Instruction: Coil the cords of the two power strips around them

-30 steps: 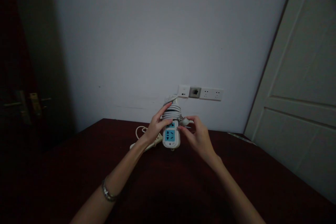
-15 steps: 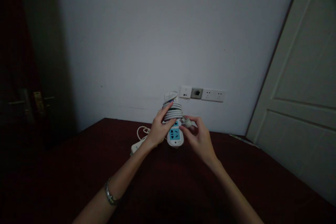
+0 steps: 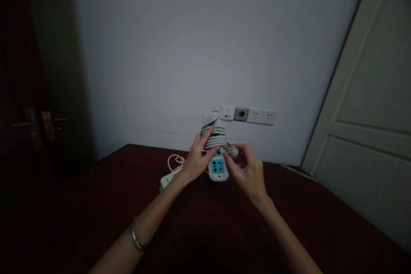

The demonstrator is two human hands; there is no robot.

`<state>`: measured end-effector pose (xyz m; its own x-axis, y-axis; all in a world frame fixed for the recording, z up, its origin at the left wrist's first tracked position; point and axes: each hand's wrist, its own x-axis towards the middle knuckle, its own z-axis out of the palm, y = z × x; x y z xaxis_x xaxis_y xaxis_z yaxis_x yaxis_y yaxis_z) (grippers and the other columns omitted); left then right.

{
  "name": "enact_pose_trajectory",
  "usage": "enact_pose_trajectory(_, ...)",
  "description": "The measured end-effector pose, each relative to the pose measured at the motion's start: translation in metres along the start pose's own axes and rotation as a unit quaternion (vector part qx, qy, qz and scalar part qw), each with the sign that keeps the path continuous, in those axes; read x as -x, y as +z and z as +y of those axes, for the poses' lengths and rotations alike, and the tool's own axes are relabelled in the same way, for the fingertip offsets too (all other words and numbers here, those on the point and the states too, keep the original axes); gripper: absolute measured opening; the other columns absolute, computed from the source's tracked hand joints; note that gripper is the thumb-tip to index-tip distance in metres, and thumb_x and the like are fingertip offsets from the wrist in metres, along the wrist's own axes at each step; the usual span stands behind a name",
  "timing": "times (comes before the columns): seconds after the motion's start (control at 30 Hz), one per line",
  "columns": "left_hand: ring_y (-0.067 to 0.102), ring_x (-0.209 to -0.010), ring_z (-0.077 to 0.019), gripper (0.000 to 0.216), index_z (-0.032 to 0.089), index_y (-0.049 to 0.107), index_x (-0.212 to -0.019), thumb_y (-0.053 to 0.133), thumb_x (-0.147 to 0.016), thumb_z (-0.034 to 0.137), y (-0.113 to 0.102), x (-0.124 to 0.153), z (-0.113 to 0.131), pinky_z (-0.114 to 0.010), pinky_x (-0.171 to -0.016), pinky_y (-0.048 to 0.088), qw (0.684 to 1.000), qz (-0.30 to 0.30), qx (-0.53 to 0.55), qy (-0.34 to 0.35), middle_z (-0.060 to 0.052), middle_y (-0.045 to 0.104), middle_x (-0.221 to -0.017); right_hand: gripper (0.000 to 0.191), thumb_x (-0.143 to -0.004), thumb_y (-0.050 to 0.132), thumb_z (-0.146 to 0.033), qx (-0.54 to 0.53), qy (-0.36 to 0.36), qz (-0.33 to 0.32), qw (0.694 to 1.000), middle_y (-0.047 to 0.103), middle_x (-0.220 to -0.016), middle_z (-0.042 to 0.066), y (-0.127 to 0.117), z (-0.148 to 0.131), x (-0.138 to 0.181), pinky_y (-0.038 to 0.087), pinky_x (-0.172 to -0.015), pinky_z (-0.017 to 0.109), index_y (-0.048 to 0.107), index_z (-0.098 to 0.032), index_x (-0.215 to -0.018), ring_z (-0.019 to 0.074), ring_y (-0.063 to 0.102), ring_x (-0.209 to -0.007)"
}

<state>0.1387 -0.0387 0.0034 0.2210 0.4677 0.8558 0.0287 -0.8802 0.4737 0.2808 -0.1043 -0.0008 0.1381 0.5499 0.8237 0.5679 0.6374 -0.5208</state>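
Observation:
A white power strip with blue socket faces is held up above the table, its pale cord wound around it in several turns. My left hand grips the strip from the left, thumb and fingers pressed over the coils. On the right side, my right hand pinches the cord's plug between thumb and fingers, close beside the coils. Metal prongs on the plug point toward the strip. Part of the strip is covered by the coils.
Behind my left forearm, a second white power strip with a thin looped cord lies on the dark red table. Wall sockets are set in the wall behind. A pale door stands at the right.
The held power strip has shifted slightly to the right together with both hands. The plug has turned a little, so its prongs show more clearly.

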Motion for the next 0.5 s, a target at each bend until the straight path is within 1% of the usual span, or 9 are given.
enact_pose_trajectory(0.1, 0.040, -0.125, -0.0221, 0.053, 0.028, 0.042, -0.134, 0.057, -0.083, 0.029, 0.002, 0.002, 0.000, -0.035, -0.105, 0.029, 1.000, 0.024, -0.007, -0.008, -0.007, 0.045, -0.133, 0.023, -0.080, 0.060, -0.033, 0.015, -0.003, -0.002, 1.000, 0.067, -0.080, 0.005, -0.003, -0.003, -0.001, 0.054, -0.051, 0.023, 0.053, -0.018, -0.096, 0.0156, 0.065, -0.062)
enact_pose_trajectory(0.37, 0.043, -0.121, -0.0209, 0.051, 0.030, 0.041, -0.134, 0.055, -0.085, 0.032, 0.009, 0.008, 0.005, -0.037, -0.102, 0.034, 0.996, 0.079, -0.037, 0.006, -0.007, 0.047, -0.127, 0.023, -0.079, 0.061, -0.033, 0.004, -0.009, -0.011, 1.000, 0.068, -0.082, 0.005, -0.009, -0.017, -0.004, 0.056, -0.055, 0.023, 0.055, -0.017, -0.095, 0.0154, 0.066, -0.064)
enact_pose_trajectory(0.5, 0.045, -0.119, -0.0205, 0.051, 0.032, 0.039, -0.134, 0.054, -0.085, 0.032, 0.008, 0.008, 0.009, -0.039, -0.101, 0.036, 0.996, 0.079, -0.049, 0.012, -0.007, 0.047, -0.127, 0.019, -0.078, 0.060, -0.031, 0.014, -0.008, -0.019, 1.000, 0.066, -0.075, 0.003, -0.013, -0.026, -0.006, 0.054, -0.055, 0.021, 0.056, -0.017, -0.089, 0.0135, 0.065, -0.061)
